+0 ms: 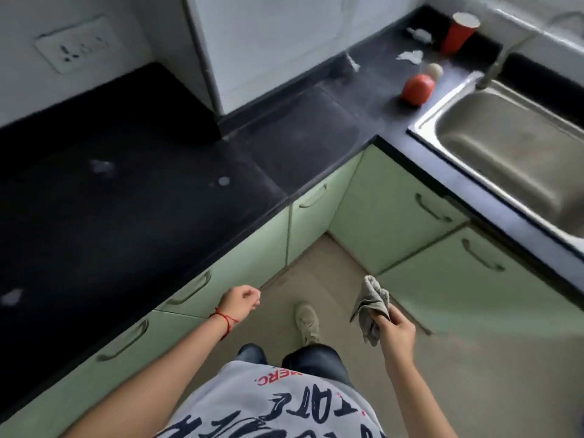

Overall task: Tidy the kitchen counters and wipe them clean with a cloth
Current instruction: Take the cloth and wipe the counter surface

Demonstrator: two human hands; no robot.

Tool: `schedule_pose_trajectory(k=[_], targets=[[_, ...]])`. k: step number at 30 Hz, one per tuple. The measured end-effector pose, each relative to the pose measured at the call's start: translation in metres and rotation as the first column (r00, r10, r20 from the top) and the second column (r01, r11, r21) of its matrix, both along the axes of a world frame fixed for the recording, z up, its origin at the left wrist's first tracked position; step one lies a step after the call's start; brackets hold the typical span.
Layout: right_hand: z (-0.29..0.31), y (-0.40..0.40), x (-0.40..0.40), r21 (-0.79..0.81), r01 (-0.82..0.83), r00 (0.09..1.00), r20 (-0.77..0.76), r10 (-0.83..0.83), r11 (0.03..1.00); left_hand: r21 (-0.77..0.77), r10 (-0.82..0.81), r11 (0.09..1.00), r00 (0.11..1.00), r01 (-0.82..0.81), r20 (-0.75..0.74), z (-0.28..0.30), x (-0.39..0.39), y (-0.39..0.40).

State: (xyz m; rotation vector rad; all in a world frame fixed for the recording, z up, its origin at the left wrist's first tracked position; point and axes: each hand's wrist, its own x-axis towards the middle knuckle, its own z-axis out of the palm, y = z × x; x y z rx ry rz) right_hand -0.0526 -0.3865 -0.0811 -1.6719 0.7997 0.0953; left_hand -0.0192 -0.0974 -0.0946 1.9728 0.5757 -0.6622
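Observation:
An L-shaped black counter [132, 191] runs along the left and the far right. My right hand [395, 327] grips a crumpled grey cloth [373, 306] above the floor, away from the counter. My left hand [241, 301] hangs by the counter's front edge with its fingers curled and nothing in it. White smears [102, 167] mark the left stretch of counter. In the far corner stand a red paper cup [458, 33], a red tomato-like ball [417, 88], a small white ball [435, 70] and crumpled white scraps [410, 55].
A steel sink [512, 159] with a tap [493, 67] is set in the right counter. Pale green cabinet doors [388, 213] with metal handles run below. A wall socket [76, 44] sits at upper left. My shoe [306, 320] stands on the beige floor.

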Motion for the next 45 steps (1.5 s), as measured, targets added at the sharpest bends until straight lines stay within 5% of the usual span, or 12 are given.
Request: schedule_pose_trajectory(k=[5, 9, 12, 14, 21, 27, 30, 33, 41, 45], targets=[[0.038, 0.024, 0.116, 0.01, -0.316, 0.943, 0.116, 0.313, 0.949, 0.09, 0.211, 0.972, 0.976, -0.215, 0.048, 0.025, 0.015, 0.01], [0.067, 0.059, 0.189, -0.072, -0.529, 0.82, 0.211, 0.532, 0.845, 0.225, 0.277, 0.915, 0.927, -0.335, 0.253, 0.048, 0.023, 0.008], [0.081, 0.096, 0.229, -0.189, -0.65, 0.697, 0.24, 0.676, 0.736, 0.35, 0.22, 0.825, 0.822, -0.445, 0.526, 0.054, 0.023, 0.014], [0.084, 0.126, 0.245, -0.301, -0.7, 0.588, 0.271, 0.762, 0.648, 0.474, 0.138, 0.747, 0.807, -0.466, 0.575, 0.051, 0.024, 0.027], [0.048, 0.202, 0.249, -0.708, -0.636, 0.214, 0.22, 0.952, 0.307, 0.758, 0.075, 0.622, 0.978, -0.199, 0.195, 0.036, 0.036, 0.079], [0.034, 0.244, 0.263, -0.78, -0.626, 0.025, -0.044, 0.999, -0.019, 0.764, 0.039, 0.627, 0.986, -0.152, 0.163, 0.028, 0.03, 0.091], [0.035, 0.274, 0.289, -0.75, -0.649, 0.01, -0.179, 0.984, -0.13, 0.761, 0.041, 0.631, 0.986, -0.151, 0.162, 0.026, 0.028, 0.092], [0.032, 0.273, 0.279, -0.796, -0.6, 0.037, -0.12, 0.992, -0.074, 0.755, 0.049, 0.637, 0.986, -0.155, 0.161, 0.026, 0.028, 0.093], [0.036, 0.25, 0.262, -0.807, -0.537, -0.14, -0.203, 0.969, -0.246, 0.777, 0.035, 0.605, 0.98, -0.176, 0.194, 0.019, 0.028, 0.092], [0.055, 0.308, 0.295, -0.726, -0.675, 0.017, -0.2, 0.98, -0.137, 0.782, 0.03, 0.592, 0.975, -0.195, 0.221, 0.017, 0.027, 0.094]])
